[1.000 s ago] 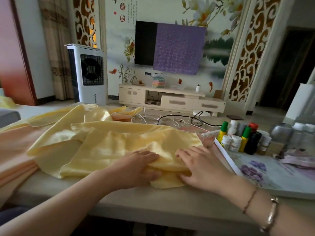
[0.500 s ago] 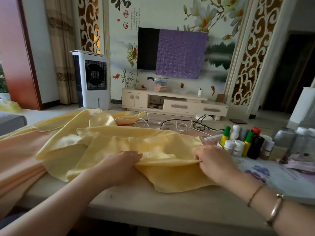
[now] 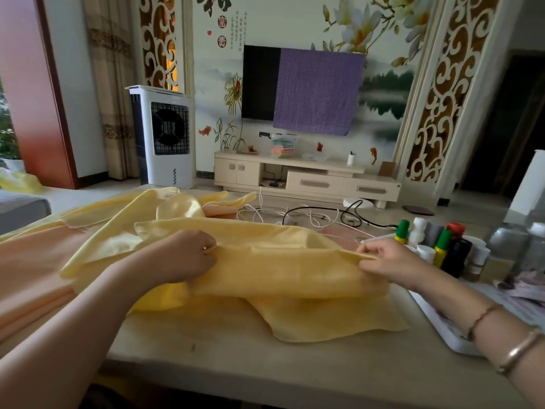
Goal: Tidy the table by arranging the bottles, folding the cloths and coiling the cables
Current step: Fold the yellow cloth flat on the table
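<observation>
A yellow cloth [image 3: 283, 270] lies crumpled across the middle of the beige table [image 3: 265, 364]. My left hand [image 3: 182, 258] pinches its raised fold on the left, and my right hand [image 3: 386, 264] pinches the same fold on the right, so the edge is stretched between them above the table. A peach cloth [image 3: 32, 273] spreads over the table's left side. White and black cables [image 3: 309, 215] lie tangled at the far edge. Several bottles [image 3: 442, 249] with green, white and red caps stand grouped at the right.
A white tray with a flower print [image 3: 442, 326] lies at the right under my forearm, with clear jars [image 3: 519, 243] behind it. Beyond the table stand a white air cooler [image 3: 163, 137] and a TV cabinet [image 3: 306, 178].
Both hands went from pressing flat on the yellow cloth to pinching its fold, moved apart and lifted it off the table. The camera view tilted upward slightly.
</observation>
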`<state>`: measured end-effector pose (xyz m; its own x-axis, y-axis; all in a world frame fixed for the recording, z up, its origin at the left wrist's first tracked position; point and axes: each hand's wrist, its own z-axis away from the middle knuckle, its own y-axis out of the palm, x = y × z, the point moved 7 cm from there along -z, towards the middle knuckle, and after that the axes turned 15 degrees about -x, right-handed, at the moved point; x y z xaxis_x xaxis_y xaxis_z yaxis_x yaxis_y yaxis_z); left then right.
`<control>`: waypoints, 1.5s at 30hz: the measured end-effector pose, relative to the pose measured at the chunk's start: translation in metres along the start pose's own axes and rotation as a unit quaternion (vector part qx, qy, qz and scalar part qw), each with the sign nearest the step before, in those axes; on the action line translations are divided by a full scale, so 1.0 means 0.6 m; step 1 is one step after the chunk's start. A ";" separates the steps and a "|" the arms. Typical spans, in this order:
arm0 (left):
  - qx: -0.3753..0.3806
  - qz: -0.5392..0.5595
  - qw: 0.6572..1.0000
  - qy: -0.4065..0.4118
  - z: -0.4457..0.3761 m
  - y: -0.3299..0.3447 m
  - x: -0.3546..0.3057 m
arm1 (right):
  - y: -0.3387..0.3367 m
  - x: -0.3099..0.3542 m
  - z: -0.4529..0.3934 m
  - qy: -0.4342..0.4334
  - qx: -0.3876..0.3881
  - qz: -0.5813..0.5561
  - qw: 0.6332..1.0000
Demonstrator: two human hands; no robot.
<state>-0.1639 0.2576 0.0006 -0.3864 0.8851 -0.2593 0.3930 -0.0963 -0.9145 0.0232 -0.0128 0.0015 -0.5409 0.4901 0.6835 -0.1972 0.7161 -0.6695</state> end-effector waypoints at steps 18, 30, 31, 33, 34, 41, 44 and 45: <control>-0.062 -0.176 0.982 -0.023 -0.071 0.087 0.051 | 0.076 -0.058 -0.067 -0.084 -0.175 0.305 0.933; -0.130 0.190 0.969 0.088 -0.045 0.109 -0.132 | 0.082 0.016 -0.039 -0.147 -0.126 0.308 0.931; -0.121 0.190 0.971 0.085 -0.046 0.116 -0.136 | 0.086 0.025 -0.031 -0.144 -0.096 0.262 0.950; -0.100 0.183 0.975 0.083 -0.048 0.127 -0.140 | 0.090 0.041 -0.010 -0.152 -0.045 0.209 0.965; -0.084 0.174 0.978 0.080 -0.049 0.134 -0.140 | 0.093 0.048 0.002 -0.183 -0.038 0.231 0.955; -0.020 0.116 0.992 0.044 -0.050 0.161 -0.140 | 0.106 0.072 0.031 -0.227 -0.080 0.341 0.909; -0.011 0.105 0.994 0.031 -0.051 0.168 -0.141 | 0.095 0.083 0.033 -0.203 -0.126 0.399 0.885; -0.011 0.104 0.994 0.030 -0.051 0.169 -0.143 | 0.091 0.083 0.035 -0.197 -0.142 0.406 0.881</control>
<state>-0.0655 0.1860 -0.0605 -0.2439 0.8730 -0.4224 0.4769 -0.2713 -0.8360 -0.0318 0.0406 -0.0071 -0.6626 0.7274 -0.1787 0.5675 0.3319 -0.7535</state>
